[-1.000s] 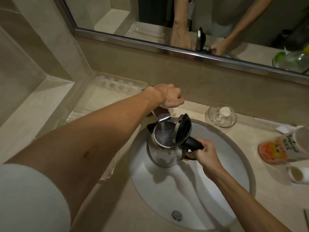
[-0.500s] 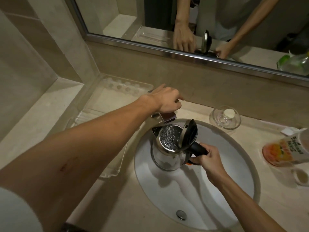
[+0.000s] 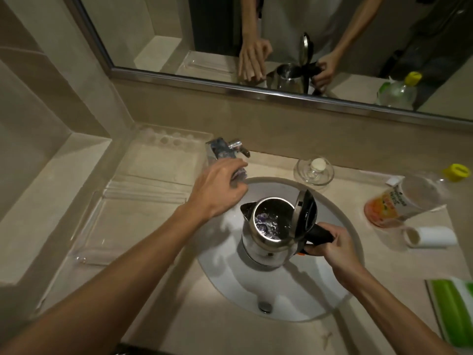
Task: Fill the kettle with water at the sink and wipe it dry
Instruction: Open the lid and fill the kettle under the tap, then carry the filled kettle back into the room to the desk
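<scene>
our right hand (image 3: 330, 245) grips the kettle (image 3: 266, 239) by its handle over the sink (image 3: 332, 298), our left hand (image 3: 217, 193) loose-fingered and empty by the tap (image 3: 222, 149).

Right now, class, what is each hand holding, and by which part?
The right hand grips the kettle by its black handle. The left hand holds nothing, fingers relaxed near the tap.

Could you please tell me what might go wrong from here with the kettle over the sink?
1. The right hand alone holds the kettle by its handle, with water inside and the lid open; a tilt could slop water out.
2. The faucet stands close behind the kettle, so lifting it out carelessly might knock them together.
</scene>
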Demonstrator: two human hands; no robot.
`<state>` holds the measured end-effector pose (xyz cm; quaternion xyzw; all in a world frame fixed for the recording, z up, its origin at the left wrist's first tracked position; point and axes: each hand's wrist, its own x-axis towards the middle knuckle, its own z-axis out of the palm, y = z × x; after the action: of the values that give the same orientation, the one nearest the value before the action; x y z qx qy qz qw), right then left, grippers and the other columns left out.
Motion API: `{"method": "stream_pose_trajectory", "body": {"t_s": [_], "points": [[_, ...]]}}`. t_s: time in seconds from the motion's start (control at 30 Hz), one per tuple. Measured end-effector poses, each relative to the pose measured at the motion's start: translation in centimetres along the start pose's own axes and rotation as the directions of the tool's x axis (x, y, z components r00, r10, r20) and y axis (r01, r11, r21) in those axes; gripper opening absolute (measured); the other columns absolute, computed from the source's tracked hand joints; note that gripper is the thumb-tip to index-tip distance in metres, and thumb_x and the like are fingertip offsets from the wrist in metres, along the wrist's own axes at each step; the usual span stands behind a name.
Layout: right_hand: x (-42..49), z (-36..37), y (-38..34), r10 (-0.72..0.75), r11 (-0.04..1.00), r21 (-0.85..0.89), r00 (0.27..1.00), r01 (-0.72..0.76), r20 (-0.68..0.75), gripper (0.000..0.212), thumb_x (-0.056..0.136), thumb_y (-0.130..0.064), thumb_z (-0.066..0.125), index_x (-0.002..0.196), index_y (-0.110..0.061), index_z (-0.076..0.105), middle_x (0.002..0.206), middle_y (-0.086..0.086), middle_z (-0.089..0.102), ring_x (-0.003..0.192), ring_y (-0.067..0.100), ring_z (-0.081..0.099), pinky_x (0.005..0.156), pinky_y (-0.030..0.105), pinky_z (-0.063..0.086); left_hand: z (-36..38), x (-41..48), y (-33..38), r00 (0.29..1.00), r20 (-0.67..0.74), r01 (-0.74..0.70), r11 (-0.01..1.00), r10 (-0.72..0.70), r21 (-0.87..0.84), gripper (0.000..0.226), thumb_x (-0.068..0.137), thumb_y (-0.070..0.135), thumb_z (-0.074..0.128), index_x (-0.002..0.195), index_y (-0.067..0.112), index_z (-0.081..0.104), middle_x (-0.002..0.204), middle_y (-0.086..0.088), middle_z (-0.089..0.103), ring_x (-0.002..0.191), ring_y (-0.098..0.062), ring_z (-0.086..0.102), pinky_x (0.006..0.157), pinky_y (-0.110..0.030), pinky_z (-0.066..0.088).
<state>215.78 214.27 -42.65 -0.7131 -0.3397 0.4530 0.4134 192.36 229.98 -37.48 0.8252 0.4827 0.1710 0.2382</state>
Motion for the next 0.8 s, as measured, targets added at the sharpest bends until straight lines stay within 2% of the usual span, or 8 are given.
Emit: {"method": "stream_pose_trajectory", "body": {"t_s": [0.1,0.17,0.3,0.37,0.5,0.57,0.63,0.8], "points": [[-2.1,-2.1,-1.5,-0.012,0.998,0.056,1.000,0.013,-0.021,0.035,0.053,0.018,0.066,0.088,0.023,0.064,0.081,0.042,0.062,0.075,0.041,0.072,0.073,0.059,0.065,0.5,-2.4,1.3,0.991,-0.048,0.115,0.973,-0.127,-0.200,0.059,0.078,0.031,0.050,0.134,0.017,0.061,0.138,0.000,0.060,0.129,-0.017,0.051,0.110,-0.036,0.039],[-3.6,-3.3,-2.7,-0.028,0.998,0.064,0.999,0.030,-0.033,0.030,0.062,0.031,0.060,0.089,0.020,0.067,0.077,0.031,0.066,0.075,0.037,0.072,0.075,0.064,0.062,0.1,-4.0,2.0,0.975,-0.012,0.207,0.923,-0.223,-0.323,0.057,0.076,0.027,0.050,0.131,0.020,0.062,0.136,0.001,0.061,0.127,-0.015,0.053,0.105,-0.028,0.038],[-6.9,-5.0,-6.2,-0.087,0.992,0.086,0.992,0.095,-0.093,0.033,0.067,0.033,0.058,0.092,0.016,0.069,0.075,0.015,0.069,0.070,0.025,0.071,0.064,0.044,0.063,-1.6,-7.0,4.3,0.949,0.274,0.252,0.902,-0.158,-0.352,0.068,0.070,0.024,0.052,0.137,0.033,0.055,0.146,0.006,0.053,0.137,-0.012,0.045,0.106,-0.030,0.036],[-8.5,-5.6,-7.9,-0.107,0.988,0.098,0.987,0.119,-0.120,0.032,0.066,0.032,0.058,0.094,0.017,0.067,0.072,0.014,0.068,0.069,0.027,0.069,0.059,0.042,0.062,-3.2,-8.2,6.4,0.964,0.225,0.222,0.890,-0.140,-0.398,0.073,0.069,0.024,0.053,0.141,0.034,0.052,0.146,0.011,0.052,0.137,-0.008,0.044,0.113,-0.033,0.036],[-12.1,-5.8,-11.5,-0.165,0.974,0.133,0.977,0.183,-0.135,0.029,0.063,0.029,0.060,0.078,0.006,0.070,0.062,0.006,0.066,0.065,0.031,0.067,0.066,0.063,0.059,-9.0,-10.3,12.6,0.999,0.033,0.034,0.831,-0.018,-0.555,0.071,0.074,0.037,0.052,0.144,0.031,0.048,0.145,0.015,0.051,0.137,0.000,0.042,0.116,-0.037,0.036],[-14.2,-5.2,-13.6,-0.184,0.960,0.189,0.973,0.208,-0.137,0.042,0.064,0.030,0.058,0.059,-0.010,0.072,0.054,0.000,0.063,0.058,0.022,0.066,0.053,0.047,0.062,-12.2,-11.8,16.2,0.993,-0.076,-0.117,0.838,0.090,-0.532,0.067,0.080,0.035,0.052,0.146,0.031,0.044,0.147,0.017,0.046,0.137,0.003,0.038,0.117,-0.032,0.034],[-16.4,-4.4,-15.8,-0.203,0.943,0.236,0.968,0.233,-0.147,0.055,0.065,0.033,0.055,0.044,-0.016,0.068,0.045,-0.006,0.058,0.045,0.009,0.060,0.038,0.026,0.050,-15.1,-13.2,19.8,0.960,-0.176,-0.278,0.836,0.220,-0.472,0.066,0.083,0.041,0.049,0.147,0.032,0.040,0.151,0.016,0.041,0.140,0.005,0.032,0.117,-0.029,0.030],[-20.4,-2.3,-19.1,-0.249,0.905,0.310,0.954,0.290,-0.166,0.040,0.057,0.027,0.063,0.051,-0.012,0.069,0.049,0.001,0.064,0.043,0.011,0.063,0.036,0.022,0.047,-18.6,-14.4,25.7,0.862,-0.264,-0.484,0.856,0.433,-0.179,0.069,0.084,0.059,0.050,0.147,0.035,0.037,0.154,0.014,0.037,0.146,-0.001,0.024,0.119,-0.042,0.029]]}}
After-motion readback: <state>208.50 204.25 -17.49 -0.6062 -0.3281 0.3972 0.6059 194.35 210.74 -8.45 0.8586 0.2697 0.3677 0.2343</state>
